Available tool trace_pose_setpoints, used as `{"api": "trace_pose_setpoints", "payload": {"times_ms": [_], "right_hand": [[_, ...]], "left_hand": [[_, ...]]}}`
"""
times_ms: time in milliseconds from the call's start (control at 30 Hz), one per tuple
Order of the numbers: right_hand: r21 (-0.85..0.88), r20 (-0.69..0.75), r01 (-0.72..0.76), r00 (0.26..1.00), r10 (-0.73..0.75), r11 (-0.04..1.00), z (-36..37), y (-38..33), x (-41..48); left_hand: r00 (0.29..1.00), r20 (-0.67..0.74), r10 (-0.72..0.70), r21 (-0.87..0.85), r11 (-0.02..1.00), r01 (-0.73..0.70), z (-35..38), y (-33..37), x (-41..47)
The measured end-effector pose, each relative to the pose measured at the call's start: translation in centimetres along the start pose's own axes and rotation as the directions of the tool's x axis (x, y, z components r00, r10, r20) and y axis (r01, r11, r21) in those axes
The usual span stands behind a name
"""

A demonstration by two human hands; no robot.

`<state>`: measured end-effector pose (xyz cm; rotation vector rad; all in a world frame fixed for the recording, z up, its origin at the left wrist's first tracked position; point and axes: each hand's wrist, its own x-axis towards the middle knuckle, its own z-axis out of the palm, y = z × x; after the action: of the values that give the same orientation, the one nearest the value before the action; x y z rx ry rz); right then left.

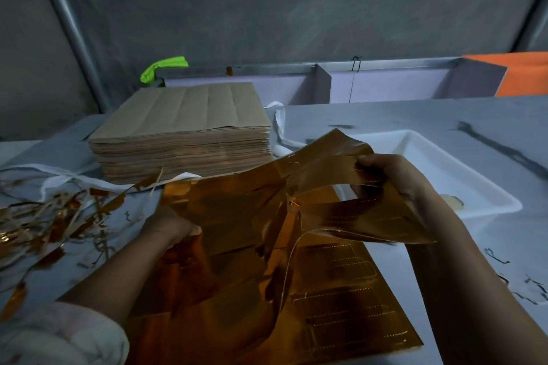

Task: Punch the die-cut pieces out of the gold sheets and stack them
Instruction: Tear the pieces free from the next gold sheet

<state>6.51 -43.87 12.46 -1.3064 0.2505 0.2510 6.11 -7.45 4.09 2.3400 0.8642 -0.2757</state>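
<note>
I read this as the middle of the punching step. One sheet (pixel 243 204) is up off the counter (pixel 415 118) at centre frame, already splitting along its perforated lines, with a long tear running down its middle and panels sagging apart.

My left hand (pixel 170 230), lower left of centre, grips the sheet's left part; its fingers (pixel 189 231) are curled round the foil, though the sheet hides most of them. My right hand (pixel 391 178), right of centre, pinches the upper right panel, with fingers (pixel 367 161) clamped over the panel's top edge. So the sheet spans between the two hands, touching both, and hangs over the pile (pixel 355 299) of uncut gold sheets lying flat at lower centre.

Next, as I judge it, the hands must pull apart along the perforations so each panel comes away clean. The foil looks thin and floppy, so a skewed pull could rip across a panel.

The freed pieces then need squaring and laying down. The brown stack (pixel 184 127) at upper left may be where they go, but I cannot tell. Scrap (pixel 50 216) litters the left edge, and a white tray (pixel 439 169) sits just behind my right hand.
</note>
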Motion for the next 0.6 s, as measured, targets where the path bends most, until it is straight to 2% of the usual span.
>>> {"api": "trace_pose_setpoints", "payload": {"times_ms": [100,167,300,433,600], "right_hand": [[-0.052,-0.008,0.022,1.0,-0.023,0.998,-0.2,-0.1,-0.1],[-0.101,0.017,0.037,0.999,-0.036,0.994,-0.3,-0.3,-0.2],[-0.169,0.026,0.088,0.996,-0.084,0.982,-0.4,-0.7,-0.7],[-0.192,0.054,0.12,0.992,-0.112,0.974,-0.6,-1.1,-1.8],[-0.222,0.08,0.187,0.982,-0.173,0.957,-0.7,-1.7,-3.3]], "left_hand": [[0.999,0.023,-0.031,-0.189,0.981,0.034,0.3,-0.1,0.0],[0.999,0.034,-0.033,-0.255,0.966,0.041,0.4,0.1,-0.3],[0.989,-0.091,0.12,-0.207,0.969,-0.136,0.7,1.2,-1.6],[0.944,-0.223,0.243,-0.141,0.95,-0.278,0.4,2.0,-2.9],[0.874,-0.303,0.379,-0.108,0.898,-0.427,-0.3,3.2,-4.8]]}}
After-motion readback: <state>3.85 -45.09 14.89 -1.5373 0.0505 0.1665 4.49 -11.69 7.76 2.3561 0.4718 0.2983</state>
